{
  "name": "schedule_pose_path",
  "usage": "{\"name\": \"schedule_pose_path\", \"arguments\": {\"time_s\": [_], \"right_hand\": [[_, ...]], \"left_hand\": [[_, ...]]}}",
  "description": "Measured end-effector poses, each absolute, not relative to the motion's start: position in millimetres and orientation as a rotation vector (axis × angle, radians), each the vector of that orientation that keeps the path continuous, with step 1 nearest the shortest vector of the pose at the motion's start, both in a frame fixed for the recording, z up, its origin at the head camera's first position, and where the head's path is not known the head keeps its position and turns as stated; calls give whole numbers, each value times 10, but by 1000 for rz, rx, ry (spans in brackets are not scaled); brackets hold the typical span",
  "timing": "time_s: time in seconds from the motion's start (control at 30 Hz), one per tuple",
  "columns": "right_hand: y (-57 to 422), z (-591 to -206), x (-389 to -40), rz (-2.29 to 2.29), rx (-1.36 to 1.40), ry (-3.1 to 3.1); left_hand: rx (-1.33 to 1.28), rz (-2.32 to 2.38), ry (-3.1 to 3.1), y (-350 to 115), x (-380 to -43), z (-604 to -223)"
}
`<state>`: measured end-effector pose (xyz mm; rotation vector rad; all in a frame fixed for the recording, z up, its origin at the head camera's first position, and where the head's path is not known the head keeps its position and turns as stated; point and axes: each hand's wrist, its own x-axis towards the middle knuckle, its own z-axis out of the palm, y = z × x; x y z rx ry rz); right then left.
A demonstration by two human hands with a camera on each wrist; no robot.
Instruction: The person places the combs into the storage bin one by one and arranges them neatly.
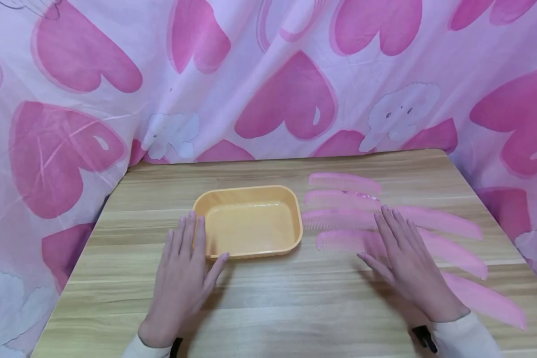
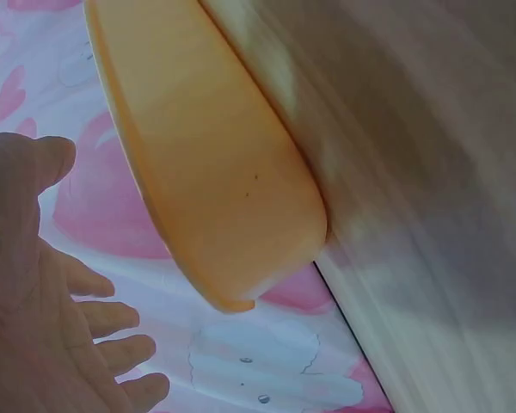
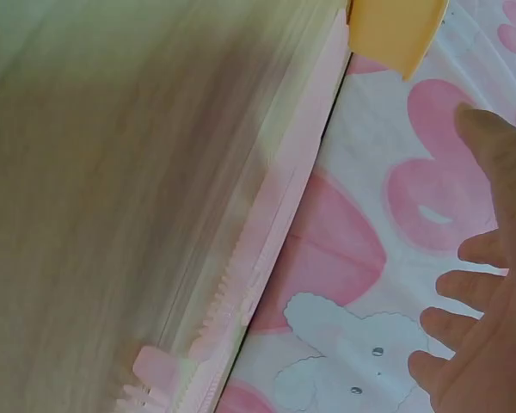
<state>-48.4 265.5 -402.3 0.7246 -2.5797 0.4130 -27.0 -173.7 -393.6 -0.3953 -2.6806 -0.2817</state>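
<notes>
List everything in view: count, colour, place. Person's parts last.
Combs: seven visible, pink, on the table right of the tray; four in a column beside it, three farther right; some partly hidden by the right hand
Rounded rectangular tray: one, yellow-orange, on the table, left of the combs
Wood-grain table: one, light brown, under the tray and combs
Heart-print cloth: number of pieces unclear, pink and white, behind and beside the table
Wrist pieces: two, black, one at each wrist
Sleeves: two, whitish, bottom edge of head view
Left hand: one, at the tray's left end
Right hand: one, among the combs
</notes>
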Motion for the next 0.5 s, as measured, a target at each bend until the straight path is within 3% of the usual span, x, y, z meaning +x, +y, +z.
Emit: {"name": "schedule_pose_path", "arguments": {"time_s": [0.5], "right_hand": [[2752,-4132,-663,566,760,-2631]], "left_hand": [[-279,-488,-2702,-1942,-399,-3840]]}}
